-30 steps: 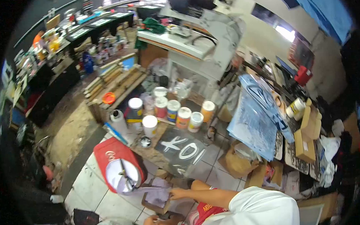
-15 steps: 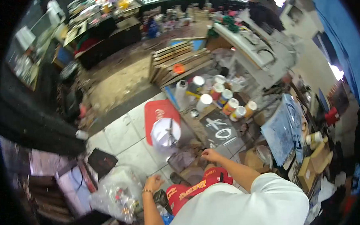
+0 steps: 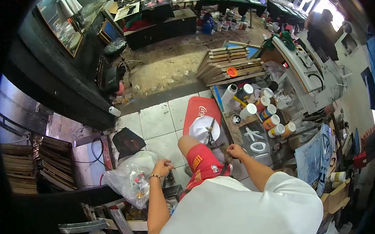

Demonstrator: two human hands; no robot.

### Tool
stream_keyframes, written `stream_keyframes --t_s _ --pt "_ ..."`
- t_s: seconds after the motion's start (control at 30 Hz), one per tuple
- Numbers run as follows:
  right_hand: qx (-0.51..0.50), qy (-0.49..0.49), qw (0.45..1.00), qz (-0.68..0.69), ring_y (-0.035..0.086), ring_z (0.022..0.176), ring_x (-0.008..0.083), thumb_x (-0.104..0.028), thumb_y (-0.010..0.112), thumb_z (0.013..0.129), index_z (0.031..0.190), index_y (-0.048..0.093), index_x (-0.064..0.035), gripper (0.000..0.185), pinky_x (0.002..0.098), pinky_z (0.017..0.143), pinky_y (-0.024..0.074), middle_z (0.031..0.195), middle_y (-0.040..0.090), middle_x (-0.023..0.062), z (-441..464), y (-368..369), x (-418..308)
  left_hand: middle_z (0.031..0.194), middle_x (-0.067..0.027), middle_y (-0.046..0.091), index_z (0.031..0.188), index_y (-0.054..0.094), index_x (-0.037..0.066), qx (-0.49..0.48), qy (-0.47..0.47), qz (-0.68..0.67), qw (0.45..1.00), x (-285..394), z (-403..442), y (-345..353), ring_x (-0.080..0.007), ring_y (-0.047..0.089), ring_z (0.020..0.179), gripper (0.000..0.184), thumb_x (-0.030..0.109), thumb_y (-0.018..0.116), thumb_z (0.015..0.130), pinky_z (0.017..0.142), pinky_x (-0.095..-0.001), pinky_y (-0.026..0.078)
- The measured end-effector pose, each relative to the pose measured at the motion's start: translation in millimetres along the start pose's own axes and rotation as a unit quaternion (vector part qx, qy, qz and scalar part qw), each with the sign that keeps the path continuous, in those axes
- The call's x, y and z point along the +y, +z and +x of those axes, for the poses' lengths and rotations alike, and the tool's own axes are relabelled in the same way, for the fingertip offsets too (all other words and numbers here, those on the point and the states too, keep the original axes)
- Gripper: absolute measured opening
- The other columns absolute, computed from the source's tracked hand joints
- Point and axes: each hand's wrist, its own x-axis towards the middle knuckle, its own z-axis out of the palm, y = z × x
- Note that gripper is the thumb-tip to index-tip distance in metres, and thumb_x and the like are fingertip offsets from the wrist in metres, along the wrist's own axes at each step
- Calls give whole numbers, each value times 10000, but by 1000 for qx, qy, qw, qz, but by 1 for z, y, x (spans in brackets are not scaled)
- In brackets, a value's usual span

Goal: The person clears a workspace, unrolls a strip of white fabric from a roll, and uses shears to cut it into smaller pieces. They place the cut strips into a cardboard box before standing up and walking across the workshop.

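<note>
My left hand (image 3: 161,167), with a bracelet at the wrist, is loosely open and holds nothing. It is above a clear plastic bag (image 3: 134,182) with small coloured things inside. My right hand (image 3: 236,151) has its fingers loosely bent, with nothing visible in them. It hangs in front of the dark board with white lettering (image 3: 255,141). Between and beyond the hands, a white round-topped stool (image 3: 200,129) bears a dark, long tool like scissors, its kind unclear. Behind the stool lies a red panel with white script (image 3: 201,108). My bent knee shows beneath red shorts (image 3: 204,164).
Several paint tubs (image 3: 271,121) and jars crowd the low surface at right. Stacked wooden frames (image 3: 231,65) stand ahead. A black pillar (image 3: 56,89) rises at left, near more stacked frames (image 3: 55,158). Another person (image 3: 322,33) is at the far right.
The view has turned left, so the stool and tubs appear further right. My knee has come forward in front of the tiles. Both hands still hang at my sides.
</note>
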Motion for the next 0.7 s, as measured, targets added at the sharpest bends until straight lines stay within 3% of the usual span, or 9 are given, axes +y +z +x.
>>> stream_keyframes --t_s 0.23,0.3,0.33,0.37,0.47,0.5,0.57,0.63,0.7 --pt "-64 34 997 -3 660 692 156 -154 739 788 934 715 -23 198 308 649 537 787 709 77 75 47 17 986 -92 708 1208 640 37 -48 -141 -91 985 -42 20 -49 -169 680 801 417 238 740 856 672 -315 538" --pt "-70 81 994 -8 688 726 175 -197 748 768 946 726 -27 247 328 686 554 811 719 92 96 63 -3 1049 -85 691 1217 629 57 -20 -153 -175 972 -38 37 -92 -163 683 783 379 210 715 881 656 -314 543" --pt "-61 65 990 -108 705 783 203 -253 749 750 943 734 -49 281 344 754 558 845 729 114 105 65 -16 1059 -83 685 1225 621 58 18 -147 -195 970 -35 49 -113 -165 685 774 371 191 706 888 645 -310 544" --pt "-55 66 991 -102 705 783 203 -253 749 750 943 734 -49 281 344 754 558 845 729 114 121 74 -23 1069 -80 678 1232 613 60 54 -139 -214 965 -36 66 -135 -168 686 765 365 172 697 895 634 -306 546" --pt "-3 75 993 -92 703 848 260 -288 742 737 889 737 -67 268 364 830 542 872 730 143 167 90 -57 991 -84 685 1199 624 42 114 -129 -234 957 -47 128 -200 -163 685 746 341 146 700 884 586 -289 540" --pt "27 38 996 -70 699 799 264 -281 734 749 883 736 -58 260 370 778 546 862 726 151 186 93 -65 966 -87 686 1187 627 38 120 -135 -244 953 -51 154 -218 -163 681 728 334 144 703 880 566 -291 537" --pt "22 82 995 -58 688 740 222 -267 719 781 851 730 -37 240 353 701 546 841 722 133 219 91 -100 945 -86 684 1174 628 36 86 -160 -226 957 -72 189 -249 -165 671 698 321 140 702 879 547 -294 534" --pt "50 88 987 128 668 689 164 -230 719 803 846 723 -20 214 327 635 537 816 713 103 255 98 -135 890 -74 664 1120 633 36 76 -195 -175 962 -64 221 -281 -165 622 597 260 123 687 881 504 -305 516" --pt "38 47 993 97 658 692 132 -217 743 807 872 716 -30 200 309 621 537 810 705 73 291 97 -158 880 -65 652 1066 628 46 84 -202 -269 938 -71 241 -302 -166 611 584 202 133 672 889 482 -307 499"
